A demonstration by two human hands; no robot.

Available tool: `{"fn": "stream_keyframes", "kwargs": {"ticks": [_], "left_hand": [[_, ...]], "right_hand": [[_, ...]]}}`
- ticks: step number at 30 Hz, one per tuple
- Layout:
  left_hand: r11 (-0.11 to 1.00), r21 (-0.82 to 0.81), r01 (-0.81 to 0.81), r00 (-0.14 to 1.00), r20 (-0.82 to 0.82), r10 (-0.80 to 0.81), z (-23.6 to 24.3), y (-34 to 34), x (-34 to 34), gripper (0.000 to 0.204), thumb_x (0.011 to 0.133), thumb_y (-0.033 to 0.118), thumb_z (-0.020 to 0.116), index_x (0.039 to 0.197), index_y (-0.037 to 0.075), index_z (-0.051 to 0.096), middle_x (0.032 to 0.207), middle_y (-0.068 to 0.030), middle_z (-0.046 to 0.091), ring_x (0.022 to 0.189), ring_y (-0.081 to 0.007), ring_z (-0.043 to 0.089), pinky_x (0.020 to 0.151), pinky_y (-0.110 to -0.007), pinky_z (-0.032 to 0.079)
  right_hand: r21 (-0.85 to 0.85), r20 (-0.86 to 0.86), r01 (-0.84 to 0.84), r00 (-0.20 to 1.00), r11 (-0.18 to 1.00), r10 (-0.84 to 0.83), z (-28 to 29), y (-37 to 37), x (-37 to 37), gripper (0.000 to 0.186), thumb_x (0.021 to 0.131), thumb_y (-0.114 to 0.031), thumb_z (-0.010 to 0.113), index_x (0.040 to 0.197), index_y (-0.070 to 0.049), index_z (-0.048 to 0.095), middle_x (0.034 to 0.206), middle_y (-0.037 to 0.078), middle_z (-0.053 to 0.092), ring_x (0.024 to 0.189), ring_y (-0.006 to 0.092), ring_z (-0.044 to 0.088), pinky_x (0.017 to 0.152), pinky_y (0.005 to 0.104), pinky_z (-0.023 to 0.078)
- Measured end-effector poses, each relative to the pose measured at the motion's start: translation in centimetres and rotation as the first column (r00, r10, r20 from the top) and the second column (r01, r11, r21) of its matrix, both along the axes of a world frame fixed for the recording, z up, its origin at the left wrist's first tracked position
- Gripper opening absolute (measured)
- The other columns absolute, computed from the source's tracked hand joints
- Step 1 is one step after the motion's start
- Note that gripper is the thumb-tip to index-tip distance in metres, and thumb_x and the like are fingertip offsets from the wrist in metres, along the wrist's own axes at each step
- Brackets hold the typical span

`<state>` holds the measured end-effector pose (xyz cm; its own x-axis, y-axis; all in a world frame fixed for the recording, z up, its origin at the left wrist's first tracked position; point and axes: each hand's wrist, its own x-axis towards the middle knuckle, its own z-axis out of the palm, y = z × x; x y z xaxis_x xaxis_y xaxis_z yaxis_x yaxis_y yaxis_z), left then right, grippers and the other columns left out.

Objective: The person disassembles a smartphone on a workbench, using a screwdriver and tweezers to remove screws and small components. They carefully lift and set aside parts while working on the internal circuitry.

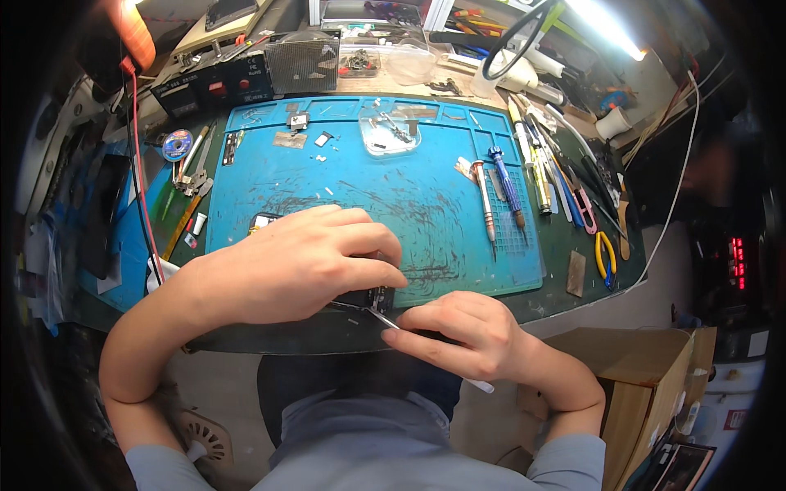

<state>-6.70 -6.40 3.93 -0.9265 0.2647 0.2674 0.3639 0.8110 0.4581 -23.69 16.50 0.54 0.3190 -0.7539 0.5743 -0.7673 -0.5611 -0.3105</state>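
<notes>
My left hand (307,258) bends over an opened black phone (379,298), fingers curled against it and holding it on the mat. The hand covers most of the phone; only its lower right end and an upper left corner show. In my right hand (467,331) a slim silver hand tool (381,318) with a pale rear end is pinched between thumb and fingers. Its tip touches or hovers just at the phone's near right end; I cannot tell which. Beneath lies a blue work mat (458,204), scratched dark in the middle.
Two screwdrivers (509,188) lie on the mat's right, and a clear dish (390,131) of small parts sits at its far side. Further right are several hand tools and yellow-handled pliers (606,258). A solder spool (177,145) and a black powered unit (214,86) stand left.
</notes>
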Motion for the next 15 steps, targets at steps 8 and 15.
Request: {"fn": "stream_keyframes", "kwargs": {"ticks": [8,15], "left_hand": [[0.990,-0.093,0.108,0.994,0.012,-0.107,0.4,-1.1,-0.7,0.022,0.086,0.011,0.072,0.107,0.009,0.078,0.119,-0.0041,0.073,0.106,-0.0248,0.070,0.088,-0.039,0.058],[0.932,-0.278,0.234,0.970,0.128,-0.206,2.1,-1.1,-2.3,0.022,0.086,0.013,0.071,0.107,0.007,0.071,0.115,-0.0035,0.067,0.106,-0.0233,0.067,0.082,-0.038,0.060]], "right_hand": [[-0.029,0.018,0.005,1.000,1.000,-0.004,-0.3,0.0,0.1,0.037,0.081,-0.008,0.075,0.117,-0.001,0.080,0.104,0.009,0.071,0.084,0.0222,0.075,0.068,0.0334,0.060],[-0.034,0.053,0.030,0.998,0.999,-0.028,-0.6,0.2,0.2,0.032,0.079,-0.005,0.079,0.111,-0.001,0.079,0.100,0.009,0.073,0.079,0.0222,0.075,0.066,0.0340,0.061]]}}
